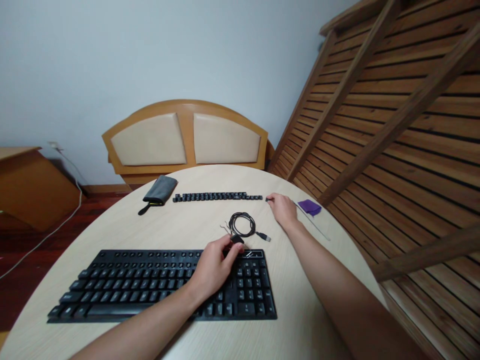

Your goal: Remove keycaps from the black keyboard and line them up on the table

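Note:
My left hand (213, 264) is closed on a keycap puller, whose dark handle (237, 239) shows at the fingertips and whose thin wire prongs (225, 228) point away. The hand is above the upper right part of a black keyboard (108, 311). Farther off, the fingers of my right hand (282, 209) pinch a small black keycap (267, 199) at the right end of a row of loose keycaps (210, 196). Between the two hands lies a coiled black USB cable (243, 225), its metal plug toward the right.
A grey pouch (160, 190) with a black strap lies at the back left of the round table (150, 232). Right of my right hand are a folded purple cloth (309, 207) and a thin rod (317, 226). A slatted wooden frame (378, 125) leans close on the right.

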The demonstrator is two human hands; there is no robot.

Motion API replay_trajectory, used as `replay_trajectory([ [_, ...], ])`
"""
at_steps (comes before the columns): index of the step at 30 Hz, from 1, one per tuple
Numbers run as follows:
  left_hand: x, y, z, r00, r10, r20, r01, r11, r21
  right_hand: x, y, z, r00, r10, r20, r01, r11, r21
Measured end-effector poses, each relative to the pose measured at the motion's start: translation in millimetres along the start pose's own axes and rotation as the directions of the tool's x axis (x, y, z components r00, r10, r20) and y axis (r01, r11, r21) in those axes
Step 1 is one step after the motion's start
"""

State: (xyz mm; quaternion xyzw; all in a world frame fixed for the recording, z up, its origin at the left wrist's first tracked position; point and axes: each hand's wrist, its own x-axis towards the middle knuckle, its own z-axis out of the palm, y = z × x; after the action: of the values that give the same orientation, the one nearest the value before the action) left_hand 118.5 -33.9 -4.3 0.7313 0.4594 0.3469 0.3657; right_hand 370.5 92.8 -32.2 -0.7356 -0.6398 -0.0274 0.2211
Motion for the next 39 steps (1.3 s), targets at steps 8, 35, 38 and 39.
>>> replay_trajectory([
  [8, 0, -1, 0, 1.0, -0.013, 0.001, 0.013, 1.0, -0.009, 6, 4, 13, 0.996, -0.047, -0.074, 0.053, 0.996, 0.078],
  [35, -1, 0, 0, 0.999, -0.035, 0.012, 0.035, 0.999, 0.001, 5, 5, 15, 0.993, -0.096, -0.068, 0.102, 0.991, 0.087],
  [38, 0, 0, 0, 1.0, -0.025, 0.014, 0.025, 1.0, 0.001, 5, 5, 16, 0.995, -0.072, -0.063, 0.079, 0.992, 0.103],
  [39, 0, 0, 0, 1.0, -0.021, 0.016, 0.021, 1.0, 0.0, 4, 5, 16, 0.996, -0.066, -0.061, 0.072, 0.991, 0.11],
])
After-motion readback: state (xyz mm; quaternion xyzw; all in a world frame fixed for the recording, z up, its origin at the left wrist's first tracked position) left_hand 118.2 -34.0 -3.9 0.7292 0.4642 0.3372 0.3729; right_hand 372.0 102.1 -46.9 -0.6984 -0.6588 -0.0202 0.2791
